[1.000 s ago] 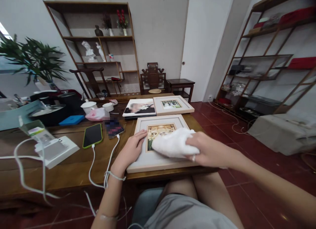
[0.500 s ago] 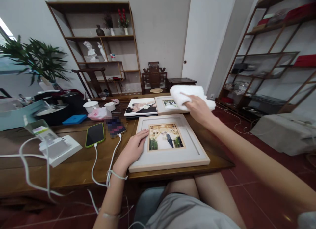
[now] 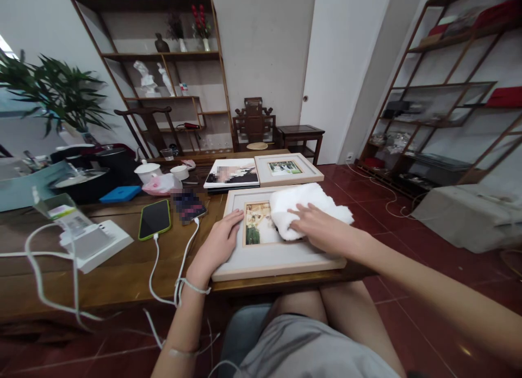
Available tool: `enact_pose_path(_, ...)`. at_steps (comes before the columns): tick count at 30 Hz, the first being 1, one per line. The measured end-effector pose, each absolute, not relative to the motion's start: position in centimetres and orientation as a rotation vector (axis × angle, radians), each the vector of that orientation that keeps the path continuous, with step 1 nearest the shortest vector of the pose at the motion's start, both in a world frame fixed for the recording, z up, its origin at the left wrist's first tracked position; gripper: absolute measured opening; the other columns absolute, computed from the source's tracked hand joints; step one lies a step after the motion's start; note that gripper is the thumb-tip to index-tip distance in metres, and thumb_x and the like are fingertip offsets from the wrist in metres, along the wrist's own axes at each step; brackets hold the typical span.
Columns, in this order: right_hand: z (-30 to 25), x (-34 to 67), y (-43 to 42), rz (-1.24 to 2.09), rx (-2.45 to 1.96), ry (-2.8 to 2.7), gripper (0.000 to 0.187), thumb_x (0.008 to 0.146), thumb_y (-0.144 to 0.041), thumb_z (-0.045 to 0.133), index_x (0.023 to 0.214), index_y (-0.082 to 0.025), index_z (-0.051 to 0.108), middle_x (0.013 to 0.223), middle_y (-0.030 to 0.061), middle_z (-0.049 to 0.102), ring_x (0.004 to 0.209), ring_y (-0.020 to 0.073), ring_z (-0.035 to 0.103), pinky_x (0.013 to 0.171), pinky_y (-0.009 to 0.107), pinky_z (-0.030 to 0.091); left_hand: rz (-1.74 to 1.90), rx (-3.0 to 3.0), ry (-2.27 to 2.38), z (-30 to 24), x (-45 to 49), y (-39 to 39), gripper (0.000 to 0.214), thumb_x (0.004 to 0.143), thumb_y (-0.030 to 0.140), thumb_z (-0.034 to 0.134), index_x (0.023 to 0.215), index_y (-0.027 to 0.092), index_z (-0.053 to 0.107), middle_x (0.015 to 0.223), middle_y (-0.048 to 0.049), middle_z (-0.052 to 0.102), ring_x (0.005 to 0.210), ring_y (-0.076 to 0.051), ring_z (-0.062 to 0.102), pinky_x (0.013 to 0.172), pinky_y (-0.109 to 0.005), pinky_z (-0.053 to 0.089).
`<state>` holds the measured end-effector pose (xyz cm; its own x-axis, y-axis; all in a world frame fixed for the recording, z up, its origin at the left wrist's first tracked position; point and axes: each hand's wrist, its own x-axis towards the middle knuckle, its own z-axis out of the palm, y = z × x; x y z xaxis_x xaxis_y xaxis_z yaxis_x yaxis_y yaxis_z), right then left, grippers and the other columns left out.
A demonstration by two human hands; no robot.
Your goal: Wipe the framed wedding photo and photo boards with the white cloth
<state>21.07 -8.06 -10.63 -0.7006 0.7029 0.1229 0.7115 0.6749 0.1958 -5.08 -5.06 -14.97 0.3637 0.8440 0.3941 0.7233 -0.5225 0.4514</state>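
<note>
Leftmost, a plant (image 3: 61,95) stands behind a crowd of pots, and a white box (image 3: 104,247) lies nearer on the table (image 3: 122,285), a looping cable (image 3: 38,277) beside it. Just behind is a blue box (image 3: 119,193), with a white bowl (image 3: 147,171) and a pink bag (image 3: 162,184) to its right. A phone (image 3: 154,220) in a green case lies flat, a white lead plugged into its near end; a second phone (image 3: 191,206), partly blurred, has a lead too.

Next comes the left hand (image 3: 220,241), released and spread flat over the left edge of the frame (image 3: 277,272), its fingertips reaching the photo (image 3: 253,225). That frame lies face up at the table's near edge, in front of the person's lap. Behind it are an album (image 3: 231,173), its cover partly blurred, and, touching it on the right, another frame (image 3: 289,167). A dark chair (image 3: 253,122) stands beyond.

Further right, the cloth (image 3: 305,204) lies bunched over the photo's right part and reaches past the frame's right rim. The right hand (image 3: 320,228) grasps it from the near side, fingers on top; its thumb cannot be made out. Farthest right, a rack (image 3: 460,39) stands over red floor tiles.
</note>
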Motion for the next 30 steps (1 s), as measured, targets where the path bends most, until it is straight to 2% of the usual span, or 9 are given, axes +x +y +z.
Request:
enact_pose_path(5, -9.2, 20.1, -14.0, -0.092, -1.105, -2.879, 0.036, 0.067, 0.002, 0.045, 0.093, -0.017, 0.062, 0.108, 0.0136, 0.061, 0.100, 0.0258, 0.055, 0.085, 0.035, 0.040, 0.901, 2.416, 1.416, -14.9, -5.0, -5.1, 0.040, 0.085, 0.020, 0.038, 0.116, 0.009, 0.060, 0.128, -0.0117, 0.057, 0.122, -0.022, 0.049, 0.109, -0.036, 0.032)
enact_pose_path(8, -9.4, 19.4, -14.3, -0.036, -1.240, -2.778, 0.037, 0.066, -0.001, 0.046, 0.095, -0.018, 0.062, 0.107, 0.0131, 0.062, 0.102, 0.0264, 0.055, 0.086, 0.036, 0.040, 0.868, 2.420, 1.399, -14.6, -5.0, -5.2, 0.040, 0.086, 0.020, 0.038, 0.117, 0.007, 0.060, 0.128, -0.0129, 0.056, 0.123, -0.022, 0.048, 0.109, -0.036, 0.032)
enact_pose_path(11, -10.4, 19.3, -11.4, -0.123, -1.401, -2.629, 0.039, 0.069, -0.005, 0.047, 0.103, -0.016, 0.061, 0.114, 0.0155, 0.059, 0.105, 0.0287, 0.053, 0.088, 0.040, 0.039, 0.825, 2.438, 1.370, -14.4, -5.1, -5.3, 0.041, 0.086, 0.021, 0.037, 0.118, 0.008, 0.059, 0.130, -0.0121, 0.054, 0.125, -0.021, 0.046, 0.109, -0.037, 0.032)
enact_pose_path(14, -11.1, 20.0, -6.7, -0.284, -1.468, -2.481, 0.042, 0.072, -0.004, 0.044, 0.109, -0.013, 0.060, 0.130, 0.0171, 0.049, 0.117, 0.0311, 0.044, 0.092, 0.044, 0.036, 0.806, 2.456, 1.363, -14.3, -5.3, -5.3, 0.041, 0.087, 0.023, 0.036, 0.118, 0.009, 0.059, 0.131, -0.0109, 0.053, 0.126, -0.020, 0.045, 0.109, -0.038, 0.032)
enact_pose_path(19, -11.0, 20.7, -0.5, -0.390, -1.490, -2.481, 0.042, 0.071, -0.002, 0.042, 0.109, -0.010, 0.060, 0.141, 0.0151, 0.038, 0.127, 0.0349, 0.030, 0.097, 0.053, 0.027, 0.784, 2.440, 1.371, -14.2, -5.3, -5.3, 0.042, 0.087, 0.023, 0.036, 0.119, 0.006, 0.058, 0.131, -0.0128, 0.052, 0.127, -0.021, 0.044, 0.109, -0.038, 0.031)
enact_pose_path(24, -11.2, 19.5, -1.5, -0.333, -1.392, -2.675, 0.033, 0.073, -0.005, 0.044, 0.097, -0.012, 0.064, 0.123, 0.0163, 0.055, 0.114, 0.0323, 0.045, 0.093, 0.050, 0.031, 0.824, 2.406, 1.388, -14.2, -5.0, -5.4, 0.042, 0.086, 0.020, 0.036, 0.117, 0.006, 0.059, 0.130, -0.0125, 0.054, 0.125, -0.021, 0.046, 0.109, -0.038, 0.031)
enact_pose_path(30, -9.4, 19.6, -10.3, -0.117, -1.295, -2.835, 0.028, 0.074, -0.007, 0.044, 0.091, -0.014, 0.064, 0.102, 0.0170, 0.063, 0.101, 0.0288, 0.055, 0.090, 0.044, 0.035, 0.856, 2.422, 1.396, -14.6, -4.9, -5.2, 0.041, 0.085, 0.018, 0.037, 0.117, 0.005, 0.059, 0.128, -0.0140, 0.055, 0.123, -0.022, 0.048, 0.108, -0.039, 0.032)
